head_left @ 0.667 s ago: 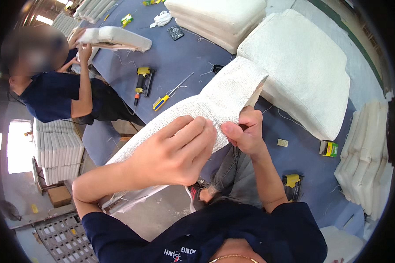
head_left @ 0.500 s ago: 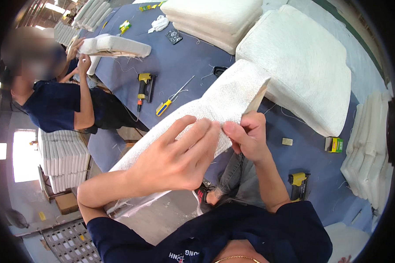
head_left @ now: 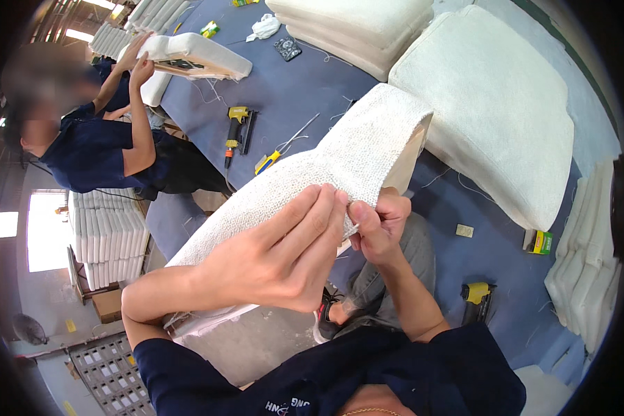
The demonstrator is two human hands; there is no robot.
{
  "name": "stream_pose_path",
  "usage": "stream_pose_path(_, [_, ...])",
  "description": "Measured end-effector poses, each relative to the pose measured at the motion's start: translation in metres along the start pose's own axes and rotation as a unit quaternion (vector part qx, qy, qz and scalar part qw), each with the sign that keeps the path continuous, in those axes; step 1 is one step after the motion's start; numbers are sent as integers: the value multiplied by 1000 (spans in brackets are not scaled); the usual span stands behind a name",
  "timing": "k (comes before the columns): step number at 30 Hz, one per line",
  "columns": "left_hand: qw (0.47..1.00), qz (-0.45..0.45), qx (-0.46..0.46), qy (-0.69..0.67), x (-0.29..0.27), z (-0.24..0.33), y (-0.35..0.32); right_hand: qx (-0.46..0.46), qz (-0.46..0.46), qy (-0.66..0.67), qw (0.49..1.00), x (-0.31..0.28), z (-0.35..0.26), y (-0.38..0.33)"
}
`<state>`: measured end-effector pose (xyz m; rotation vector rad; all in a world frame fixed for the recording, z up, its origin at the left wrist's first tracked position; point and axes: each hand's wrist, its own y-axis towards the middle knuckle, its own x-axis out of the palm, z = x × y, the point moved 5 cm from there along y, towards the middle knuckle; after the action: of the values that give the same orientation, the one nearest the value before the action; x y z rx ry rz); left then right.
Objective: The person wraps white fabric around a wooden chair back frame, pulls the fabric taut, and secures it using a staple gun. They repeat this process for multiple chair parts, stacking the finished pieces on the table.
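A long white fabric-covered upholstered piece (head_left: 284,180) slants up from the lower left in front of me, its bare wooden side showing at the far end. My left hand (head_left: 284,256) lies over its near edge, fingers pressed together and pinching the cover. Close beside those fingertips, my right hand (head_left: 381,225) has the same fabric edge between thumb and bent fingers. The two hands almost meet at the edge. My left hand hides part of the near side.
Nail guns (head_left: 238,128) (head_left: 476,301), a yellow-handled screwdriver (head_left: 270,161) and small boxes (head_left: 538,242) lie on the blue table (head_left: 312,90). Large white cushions (head_left: 485,111) stand at the back right. Across the left side, a co-worker (head_left: 104,149) handles another white piece (head_left: 201,59).
The view has shifted slightly. Both my hands keep hold of the fabric edge, the right one a little lower and closer in. The co-worker's hands have moved on their white piece.
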<state>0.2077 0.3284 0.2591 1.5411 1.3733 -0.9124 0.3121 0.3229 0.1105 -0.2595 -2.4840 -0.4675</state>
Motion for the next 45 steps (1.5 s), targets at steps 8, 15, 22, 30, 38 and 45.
stream_pose_path(8, [995, -57, 31, 79, -15, 32, 8, 25, 8, 14, 1000, -13, -6, -20])
stream_pose_path(15, [995, -2, 17, 97, -27, 58, 15, 36, 29, -60, 997, -12, -30, -48])
stream_pose_path(22, [964, -10, -99, -245, -33, 27, 19, 25, 49, -61, 997, -4, -38, -40])
stream_pose_path(30, [881, 47, -307, -356, 18, -17, 7, 34, 52, -48, 997, 3, -20, -38])
stream_pose_path(38, [865, 32, -381, -325, 17, -15, -2, 12, 70, -36, 997, 4, -16, -44])
stream_pose_path(45, [855, -10, -424, -299, 22, -15, 4, -28, 81, -104, 991, 2, -17, -41])
